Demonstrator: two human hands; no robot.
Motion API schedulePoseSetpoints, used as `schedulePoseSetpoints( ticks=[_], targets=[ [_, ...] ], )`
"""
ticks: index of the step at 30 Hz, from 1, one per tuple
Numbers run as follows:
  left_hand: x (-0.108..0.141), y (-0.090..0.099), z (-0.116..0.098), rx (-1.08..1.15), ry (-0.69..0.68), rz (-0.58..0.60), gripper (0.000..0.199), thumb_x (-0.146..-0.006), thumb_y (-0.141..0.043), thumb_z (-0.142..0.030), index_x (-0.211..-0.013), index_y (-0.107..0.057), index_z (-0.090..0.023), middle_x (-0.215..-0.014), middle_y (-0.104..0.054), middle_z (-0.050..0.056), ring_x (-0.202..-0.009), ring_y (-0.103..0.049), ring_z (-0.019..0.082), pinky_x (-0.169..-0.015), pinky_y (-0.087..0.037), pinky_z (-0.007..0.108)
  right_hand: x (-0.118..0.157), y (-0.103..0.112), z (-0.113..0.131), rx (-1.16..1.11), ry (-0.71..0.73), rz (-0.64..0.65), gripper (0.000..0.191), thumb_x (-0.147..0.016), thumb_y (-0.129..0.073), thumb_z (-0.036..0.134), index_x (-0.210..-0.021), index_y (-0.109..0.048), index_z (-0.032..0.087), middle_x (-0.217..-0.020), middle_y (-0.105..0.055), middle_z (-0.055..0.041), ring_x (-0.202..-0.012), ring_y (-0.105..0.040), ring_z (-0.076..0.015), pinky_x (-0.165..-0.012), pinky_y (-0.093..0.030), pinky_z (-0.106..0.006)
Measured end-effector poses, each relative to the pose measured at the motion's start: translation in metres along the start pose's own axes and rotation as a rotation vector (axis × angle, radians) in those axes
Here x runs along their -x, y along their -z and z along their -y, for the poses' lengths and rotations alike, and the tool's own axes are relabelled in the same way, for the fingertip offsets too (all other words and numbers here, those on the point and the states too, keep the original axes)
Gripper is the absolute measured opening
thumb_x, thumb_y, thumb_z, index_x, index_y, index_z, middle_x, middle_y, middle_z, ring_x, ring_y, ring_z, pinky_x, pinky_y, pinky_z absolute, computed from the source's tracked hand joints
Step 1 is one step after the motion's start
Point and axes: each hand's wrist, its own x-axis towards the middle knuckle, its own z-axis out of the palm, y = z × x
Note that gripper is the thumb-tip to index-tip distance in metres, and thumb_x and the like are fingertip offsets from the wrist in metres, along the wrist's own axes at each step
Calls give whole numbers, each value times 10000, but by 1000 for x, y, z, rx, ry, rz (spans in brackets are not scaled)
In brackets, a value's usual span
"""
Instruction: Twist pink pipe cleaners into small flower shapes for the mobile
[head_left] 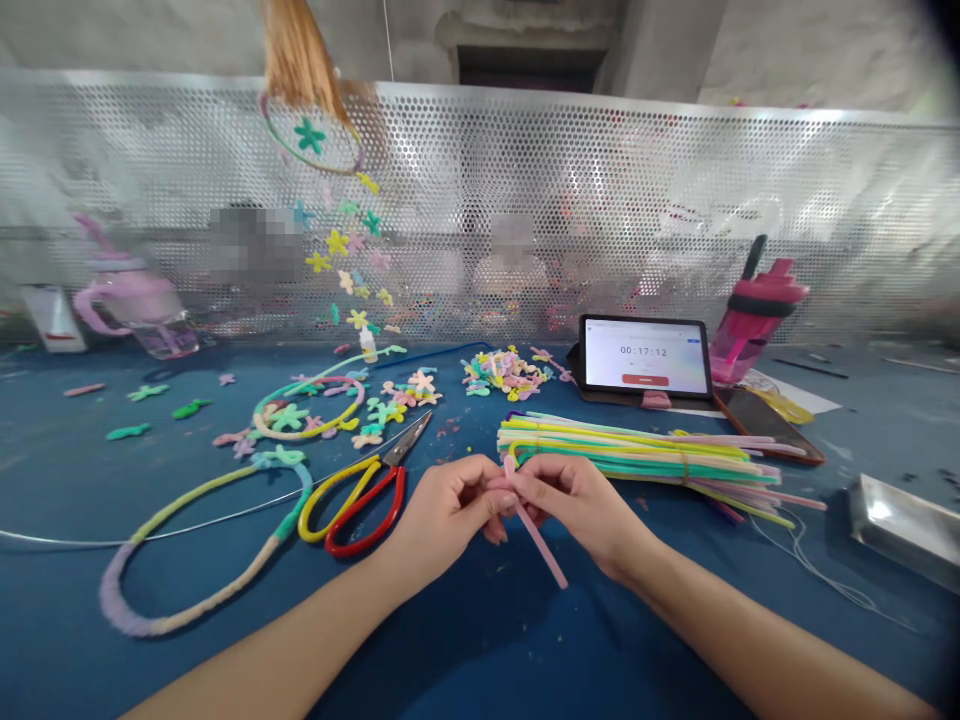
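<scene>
Both the left hand [444, 515] and right hand [570, 505] tightly pinch one straight, fuzzy pink pipe cleaner [541, 548].

Pink pipe cleaner [537, 545]: middle section hidden behind fingers [501, 500] of left hand [450, 510] and right hand [577, 510]. Forearms [787, 640] cut off by bottom edge. Two people [512, 255] behind perforated metal screen [660, 180]: blurred, partly hidden by screen. Hanging tan tuft [296, 55] cut off by top edge. Metal box [904, 530] cut off by right edge. Small print on tablet [645, 357] unreadable. Colored specks [450, 430] on desk [75, 620] too small to identify.
</scene>
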Motion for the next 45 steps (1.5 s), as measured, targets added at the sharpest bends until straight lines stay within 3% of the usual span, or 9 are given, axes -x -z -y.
schedulePoseSetpoints(
  ticks=[6,13,18,21,25,31,35,40,45],
  targets=[
    [1,4,0,-86,-86,-33,255,-801,-610,-290,-1027,-541,-192,-744,-569,-14,-559,-593,113,-545,-507,225,-2,1,-1,-34,-7,1,279,-759,-647,383,-641,-597,135,-631,-580,5,-554,-505,-85,-542,-426,-200],
    [2,16,-4,-561,-480,-138,192,-795,-632,-261,-974,-622,-192,-950,-601,57,-703,-592,124,-670,-493,225,-1,3,-2,-26,24,15,279,-768,-640,378,-644,-593,133,-604,-555,6,-528,-486,-85,-530,-405,-208],
    [5,14,-2,-617,-563,-78,174,-827,-583,-189,-999,-608,-181,-970,-625,77,-910,-589,171,-806,-470,246,1,2,-3,75,85,19,249,-761,-651,355,-649,-599,137,-588,-528,12,-543,-473,-95,-516,-366,-207],
    [7,11,-2,-551,-531,-75,136,-836,-562,-168,-962,-613,-177,-942,-619,73,-876,-594,162,-777,-478,240,1,1,-4,87,106,46,229,-753,-656,340,-653,-598,143,-593,-535,9,-548,-485,-105,-524,-374,-216],
    [7,5,-3,-310,-372,-76,73,-822,-584,-198,-886,-592,-164,-877,-583,62,-743,-591,144,-645,-498,229,2,-3,-4,135,117,13,224,-763,-636,319,-631,-582,145,-579,-525,7,-536,-475,-107,-525,-378,-222],
    [4,-1,-2,68,-161,-65,218,-797,-623,-227,-941,-461,-201,-807,-549,-2,-671,-580,126,-613,-503,245,3,-3,-3,241,180,11,248,-789,-610,352,-659,-589,142,-609,-543,-8,-562,-467,-110,-532,-360,-223],
    [3,0,1,-15,-112,-56,124,-811,-599,-261,-833,-516,-171,-684,-536,-15,-610,-569,124,-581,-497,237,1,2,-6,300,181,27,288,-817,-574,405,-692,-582,146,-623,-537,-6,-568,-472,-112,-535,-365,-222],
    [5,3,-3,-209,-179,-117,118,-808,-593,-278,-794,-577,-162,-681,-554,-4,-557,-542,112,-527,-472,218,-2,6,-5,369,188,98,351,-886,-454,426,-703,-575,151,-644,-520,-7,-608,-503,-126,-536,-377,-218],
    [3,5,-7,-58,-84,-126,144,-774,-634,-284,-787,-571,-155,-629,-538,-24,-513,-528,98,-510,-465,213,-4,12,5,533,241,73,333,-926,-384,357,-782,-621,173,-724,-607,-24,-670,-547,-143,-591,-405,-233]
  ],
)
